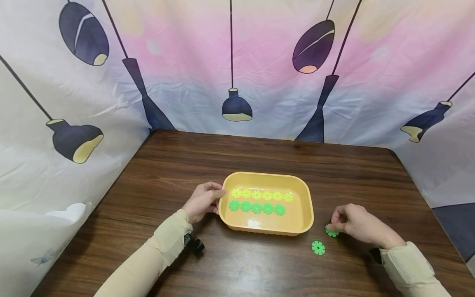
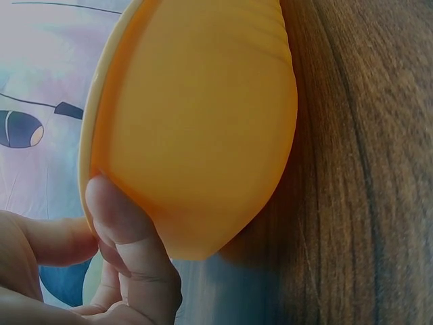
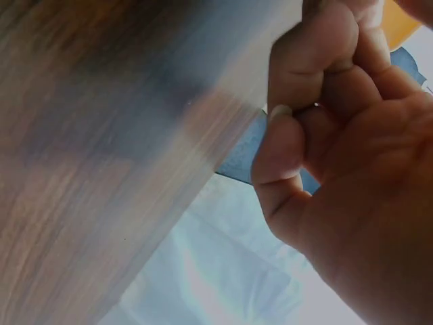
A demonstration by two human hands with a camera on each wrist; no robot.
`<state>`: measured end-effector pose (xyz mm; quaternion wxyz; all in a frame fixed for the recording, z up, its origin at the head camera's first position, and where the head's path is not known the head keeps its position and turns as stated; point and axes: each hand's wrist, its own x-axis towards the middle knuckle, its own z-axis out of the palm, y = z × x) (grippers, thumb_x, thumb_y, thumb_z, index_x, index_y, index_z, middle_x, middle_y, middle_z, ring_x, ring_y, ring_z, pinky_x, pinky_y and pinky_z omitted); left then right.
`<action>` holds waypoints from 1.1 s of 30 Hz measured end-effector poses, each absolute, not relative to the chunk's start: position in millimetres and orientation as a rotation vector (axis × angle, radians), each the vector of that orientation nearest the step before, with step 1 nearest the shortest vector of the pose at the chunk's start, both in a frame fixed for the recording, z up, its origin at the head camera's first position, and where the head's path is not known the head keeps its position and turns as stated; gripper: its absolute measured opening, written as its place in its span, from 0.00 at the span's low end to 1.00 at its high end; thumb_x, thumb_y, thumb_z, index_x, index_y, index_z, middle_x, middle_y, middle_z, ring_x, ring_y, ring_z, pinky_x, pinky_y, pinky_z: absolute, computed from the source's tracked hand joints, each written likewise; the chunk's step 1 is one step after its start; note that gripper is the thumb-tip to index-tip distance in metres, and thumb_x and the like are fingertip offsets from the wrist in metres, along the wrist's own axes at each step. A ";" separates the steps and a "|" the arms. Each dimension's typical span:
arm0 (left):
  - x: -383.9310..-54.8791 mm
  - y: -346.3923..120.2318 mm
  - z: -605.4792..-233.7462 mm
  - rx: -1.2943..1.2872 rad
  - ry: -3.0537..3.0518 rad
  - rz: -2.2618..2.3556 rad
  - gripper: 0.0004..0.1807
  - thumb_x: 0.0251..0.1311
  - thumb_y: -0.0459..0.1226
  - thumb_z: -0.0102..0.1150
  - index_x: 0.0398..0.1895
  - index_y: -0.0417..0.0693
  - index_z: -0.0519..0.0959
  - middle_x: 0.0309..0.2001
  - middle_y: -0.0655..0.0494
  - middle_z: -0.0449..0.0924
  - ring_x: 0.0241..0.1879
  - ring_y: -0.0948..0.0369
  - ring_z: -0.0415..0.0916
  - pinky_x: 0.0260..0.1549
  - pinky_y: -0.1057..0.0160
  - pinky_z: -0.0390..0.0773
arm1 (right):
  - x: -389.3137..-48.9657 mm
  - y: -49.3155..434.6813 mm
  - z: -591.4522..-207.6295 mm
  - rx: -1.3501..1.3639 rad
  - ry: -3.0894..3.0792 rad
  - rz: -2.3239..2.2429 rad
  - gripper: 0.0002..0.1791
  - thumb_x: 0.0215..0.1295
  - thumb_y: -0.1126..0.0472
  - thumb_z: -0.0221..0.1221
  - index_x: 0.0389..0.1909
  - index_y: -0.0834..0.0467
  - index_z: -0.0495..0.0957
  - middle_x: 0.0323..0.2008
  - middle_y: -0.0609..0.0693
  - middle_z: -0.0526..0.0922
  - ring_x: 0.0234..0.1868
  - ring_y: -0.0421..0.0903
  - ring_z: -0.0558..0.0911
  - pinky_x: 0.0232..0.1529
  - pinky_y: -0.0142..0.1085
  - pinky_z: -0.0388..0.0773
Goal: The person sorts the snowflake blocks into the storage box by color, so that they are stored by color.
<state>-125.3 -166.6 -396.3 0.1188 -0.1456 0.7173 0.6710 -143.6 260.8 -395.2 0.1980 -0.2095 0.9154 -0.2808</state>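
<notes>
My left hand [image 1: 202, 201] grips the left end of a yellow plastic tub [image 1: 299, 218]. In the left wrist view the thumb and fingers [image 2: 125, 220] pinch the rim of the tub [image 2: 203, 122]. Inside it lie a row of several yellow flower-shaped pieces [image 1: 257, 198] and, in front, a row of several green notched discs [image 1: 257, 211]. To the right of the tub, my right hand [image 1: 358, 225] pinches a green notched disc [image 1: 332, 234] close over the table. That disc is hidden in the right wrist view, where curled fingers [image 3: 314, 51] show.
Another green disc [image 1: 315, 250] lies on the dark wooden table [image 1: 237, 268], between the tub and the right hand. Printed cloth [image 1: 193, 82] with a lamp pattern hangs behind the table and along both sides. A small black device [image 1: 194, 244] is strapped at the left wrist.
</notes>
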 end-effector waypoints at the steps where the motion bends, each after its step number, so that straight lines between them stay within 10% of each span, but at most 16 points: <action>1: -125.2 -166.6 -396.3 -0.426 2.098 1.962 0.13 0.64 0.34 0.58 0.48 0.36 0.71 0.29 0.49 0.72 0.21 0.60 0.69 0.16 0.65 0.76 | -144.4 260.7 -395.4 -0.587 2.575 -0.799 0.11 0.60 0.53 0.67 0.27 0.53 0.76 0.24 0.42 0.79 0.24 0.39 0.73 0.22 0.31 0.71; 33: -125.4 -166.9 -397.8 -0.380 2.085 1.986 0.13 0.64 0.33 0.57 0.47 0.35 0.70 0.27 0.49 0.73 0.19 0.61 0.69 0.16 0.65 0.76 | -165.1 227.0 -371.7 -0.556 2.937 -1.266 0.13 0.63 0.46 0.64 0.33 0.52 0.79 0.28 0.50 0.80 0.26 0.44 0.72 0.22 0.32 0.68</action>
